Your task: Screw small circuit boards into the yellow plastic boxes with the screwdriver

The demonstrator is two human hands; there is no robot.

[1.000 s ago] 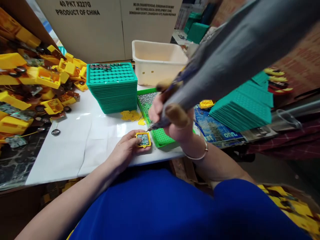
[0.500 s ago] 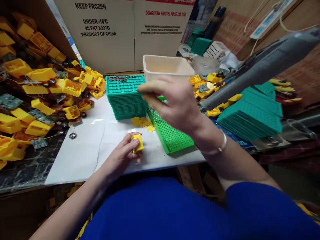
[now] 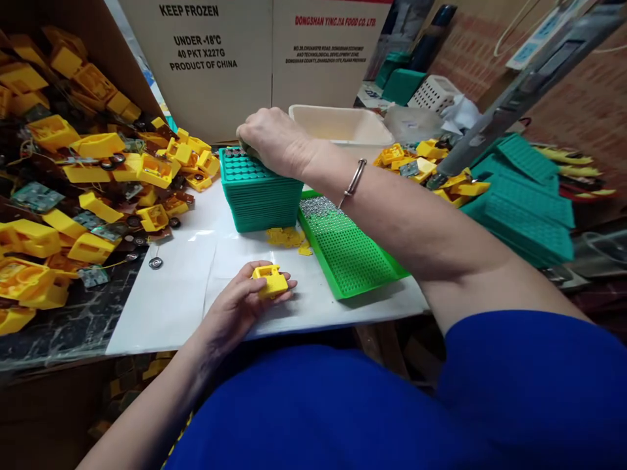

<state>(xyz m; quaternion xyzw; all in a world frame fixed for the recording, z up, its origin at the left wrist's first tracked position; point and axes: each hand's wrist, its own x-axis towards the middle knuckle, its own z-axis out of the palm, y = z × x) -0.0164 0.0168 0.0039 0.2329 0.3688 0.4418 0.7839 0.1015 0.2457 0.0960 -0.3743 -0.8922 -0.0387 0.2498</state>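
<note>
My left hand (image 3: 238, 295) is closed on a small yellow plastic housing (image 3: 274, 284), held just above the white work surface, its thumb pressed on the near side. At the far side of the surface, my right hand (image 3: 274, 140) reaches over a stack of teal trays (image 3: 262, 205). Its fingers are curled down on the top tray, and their tips are hidden behind the hand. Small round dark parts (image 3: 232, 152) sit in the top tray's pockets beside the fingers. Flat yellow pieces (image 3: 284, 237) lie in front of the stack.
A green perforated tray (image 3: 350, 261) with small metal pieces stands right of the stack, under my forearm. Yellow housings with circuit boards (image 3: 36, 196) are heaped at left. Behind are a cream bin (image 3: 343, 124) and a carton (image 3: 210, 91). A grey bar (image 3: 519, 85) slants in at right.
My right hand has moved left and away from me, from above the green tray onto the teal stack. The yellow housing has turned in my left hand, now showing its open hollow side.
</note>
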